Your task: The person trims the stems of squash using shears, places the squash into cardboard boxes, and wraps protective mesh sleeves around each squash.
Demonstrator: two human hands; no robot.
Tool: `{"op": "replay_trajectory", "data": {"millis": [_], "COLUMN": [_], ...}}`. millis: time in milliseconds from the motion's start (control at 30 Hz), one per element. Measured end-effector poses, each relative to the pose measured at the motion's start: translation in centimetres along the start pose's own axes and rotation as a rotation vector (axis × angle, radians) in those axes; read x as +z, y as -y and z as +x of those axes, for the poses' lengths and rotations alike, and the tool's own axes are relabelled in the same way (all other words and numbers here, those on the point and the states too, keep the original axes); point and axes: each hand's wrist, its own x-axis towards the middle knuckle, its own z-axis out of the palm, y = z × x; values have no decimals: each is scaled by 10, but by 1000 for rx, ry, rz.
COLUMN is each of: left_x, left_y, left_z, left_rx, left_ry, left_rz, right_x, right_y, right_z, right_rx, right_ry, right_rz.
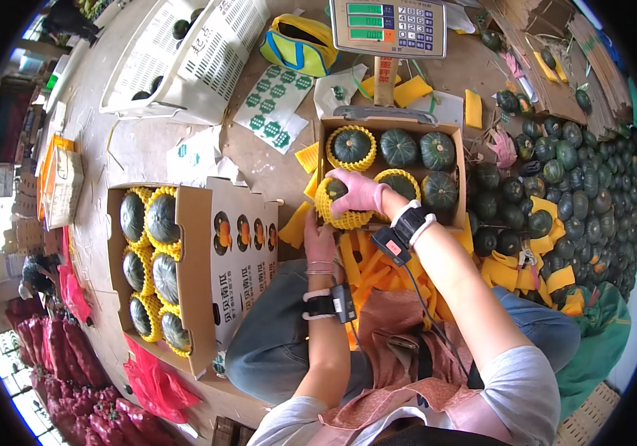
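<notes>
My right hand (pixel 355 192), in a pink glove, is closed over a dark green squash (pixel 336 190) in a yellow foam net (pixel 340 216), at the near left corner of an open carton (pixel 462 175). Just below that corner is my left hand (pixel 320 238), also gloved. Its fingers stretch up beside the carton and the net; whether they touch either is unclear. Another netted squash (pixel 351 146) sits at the carton's far left, and a netted one (pixel 398 183) is partly behind my right wrist. Several bare squashes (pixel 437 151) fill the other spots.
A digital scale display (pixel 389 28) stands behind the carton. To the left is a printed carton (pixel 198 297) of netted squashes. Loose squashes (pixel 578 193) are piled at right. Yellow foam nets (pixel 385 271) lie by my lap. A white crate (pixel 210 56) stands far left.
</notes>
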Motion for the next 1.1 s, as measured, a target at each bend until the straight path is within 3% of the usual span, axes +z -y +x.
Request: {"op": "replay_trajectory", "data": {"millis": [100, 333, 367, 533, 567, 600, 633, 667, 700, 733, 767, 800, 833, 867, 933, 1000, 1033, 1067, 1100], "left_x": [1, 14, 12, -3, -9, 3, 15, 16, 12, 25, 39, 61, 80, 92, 132, 146, 151, 149, 152], "left_y": [6, -16, -2, 7, 12, -7, -26, -18, -3, -12, -22, -29, -31, -27, -50, -33, -33, -22, -24], "left_z": [-1, -6, -4, 1, -3, -14, -26, -23, -17, -23, -29, -38, -45, -50, -85, -105, -124, -130, -137], "left_rx": [169, -155, -13, -140, 177, -60, -271, -93, 86, 241, 388, 455, 518, 607, 727, 638, 582, 658, 605], "left_ry": [-80, -42, -66, 59, 106, -4, -159, -245, -330, -380, -466, -340, -213, 60, 377, 747, 802, 897, 908], "left_rz": [367, 76, 73, -39, 326, 151, -51, 81, 217, 437, 665, 576, 486, 549, 947, 1052, 1222, 1254, 1139], "right_x": [-1, 39, 49, 24, 4, -11, -15, -19, -29, -30, -25, -31, -21, -9, 0, 7, 5, 6, 13], "right_y": [7, 36, 28, 33, 37, 29, 5, -39, -63, -93, -133, -147, -170, -184, -170, -169, -157, -139, -129], "right_z": [-6, -19, -15, -39, -64, -89, -118, -138, -165, -191, -205, -214, -220, -220, -230, -237, -243, -251, -258], "right_rx": [187, 457, 442, 328, 222, 102, -49, 6, 340, 551, 902, 1014, 877, 719, 771, 575, 494, 418, 302], "right_ry": [-111, -351, -383, -323, -417, -500, -975, -1229, -1407, -1381, -1088, -758, -645, -591, -598, -685, -693, -695, -808], "right_rz": [-197, -408, -433, -411, -311, -215, 14, -82, -335, -356, -293, 4, 178, -16, -88, -151, -114, -78, 42]}}
